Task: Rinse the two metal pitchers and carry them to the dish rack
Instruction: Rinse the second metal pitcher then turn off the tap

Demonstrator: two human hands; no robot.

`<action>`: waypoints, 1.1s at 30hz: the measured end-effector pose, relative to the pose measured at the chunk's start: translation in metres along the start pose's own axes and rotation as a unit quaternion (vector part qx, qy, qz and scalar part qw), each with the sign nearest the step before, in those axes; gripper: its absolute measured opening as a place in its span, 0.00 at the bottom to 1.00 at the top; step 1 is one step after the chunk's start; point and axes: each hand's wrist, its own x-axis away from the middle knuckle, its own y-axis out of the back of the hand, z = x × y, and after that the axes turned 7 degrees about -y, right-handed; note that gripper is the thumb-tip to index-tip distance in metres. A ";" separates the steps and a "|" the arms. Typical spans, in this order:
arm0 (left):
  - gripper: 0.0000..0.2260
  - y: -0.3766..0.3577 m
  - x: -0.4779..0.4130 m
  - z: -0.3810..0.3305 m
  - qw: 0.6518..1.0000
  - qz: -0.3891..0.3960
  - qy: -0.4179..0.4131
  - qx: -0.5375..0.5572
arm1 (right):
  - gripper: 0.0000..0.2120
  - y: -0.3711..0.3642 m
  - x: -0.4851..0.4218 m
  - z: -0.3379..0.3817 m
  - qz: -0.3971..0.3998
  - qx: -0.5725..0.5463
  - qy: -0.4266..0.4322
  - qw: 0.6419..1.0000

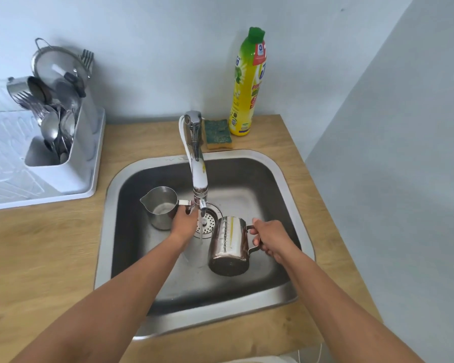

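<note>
Two metal pitchers are inside the steel sink [278, 176]. The smaller pitcher [159, 206] stands upright at the left, spout pointing left, and my left hand [185, 218] grips its handle. The larger pitcher [230, 244] is tipped with its mouth facing away from me and its base toward me. My right hand [269, 239] holds its handle. Water runs from the faucet [198, 169] between the two pitchers, down toward the drain [209, 218]. The white dish rack [37, 163] sits on the counter to the left of the sink.
A cutlery holder [63, 142] full of spoons, forks and a strainer stands on the rack's right end. A green sponge [218, 133] and a yellow dish-soap bottle [247, 85] sit behind the sink. The wooden counter [37, 258] surrounds it; a wall rises at the right.
</note>
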 end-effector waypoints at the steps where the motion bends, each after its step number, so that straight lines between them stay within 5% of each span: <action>1: 0.08 0.003 0.005 -0.002 1.000 -0.006 0.000 0.001 | 0.18 -0.003 0.000 0.002 0.004 0.005 0.010 1.000; 6: 0.15 0.021 0.031 -0.001 0.996 -0.022 0.008 -0.081 | 0.16 -0.016 0.001 0.010 0.041 0.030 0.057 0.997; 14: 0.11 0.047 0.057 0.014 0.993 -0.072 0.022 -0.086 | 0.14 -0.032 0.003 0.015 0.065 0.051 0.109 0.991; 19: 0.22 0.064 0.069 -0.006 0.978 -0.186 0.022 -0.086 | 0.14 -0.039 0.008 0.015 0.067 0.063 0.131 0.987; 26: 0.14 0.089 0.044 -0.098 0.935 -0.159 -0.258 -0.183 | 0.15 -0.038 0.017 0.016 0.056 0.050 0.148 0.986; 33: 0.19 0.081 -0.017 -0.190 0.857 -0.069 -0.370 -0.352 | 0.11 -0.038 0.031 0.006 0.085 -0.043 0.184 0.978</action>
